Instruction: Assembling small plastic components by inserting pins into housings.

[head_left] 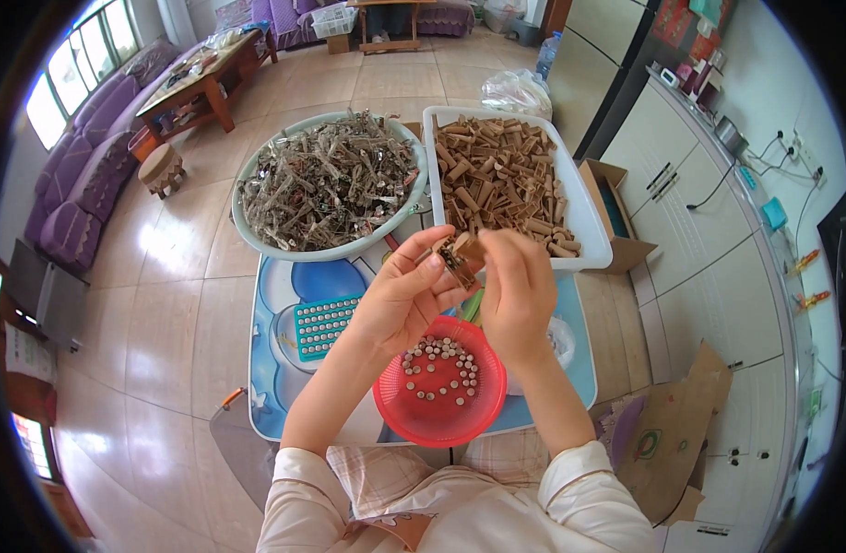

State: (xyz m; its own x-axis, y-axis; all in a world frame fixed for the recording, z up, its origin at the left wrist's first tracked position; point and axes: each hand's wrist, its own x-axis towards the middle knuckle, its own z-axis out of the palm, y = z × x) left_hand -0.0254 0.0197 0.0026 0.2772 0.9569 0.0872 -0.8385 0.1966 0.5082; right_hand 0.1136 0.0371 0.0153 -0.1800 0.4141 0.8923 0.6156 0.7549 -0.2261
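Observation:
My left hand (409, 284), palm turned up, grips a small brown plastic part with dark, shiny insides (456, 264) between thumb and fingers. My right hand (521, 288) is closed at the upper right of that part, its fingertips pinched on a brown casing piece (468, 245); the fingers partly hide it. Below both hands stands a red plastic basket (393, 405) holding several small round silvery pieces (430, 369). To the left of my left forearm lies a teal tray (300, 343) with rows of similar round pieces.
Beyond my hands stand a pale green basin (248, 226) heaped with clear and metallic parts and a white tub (589, 251) full of brown casings (506, 170). All are on or by a low blue table (266, 396). Cabinets (699, 276) line the right; a cardboard box (616, 217) is beside the tub.

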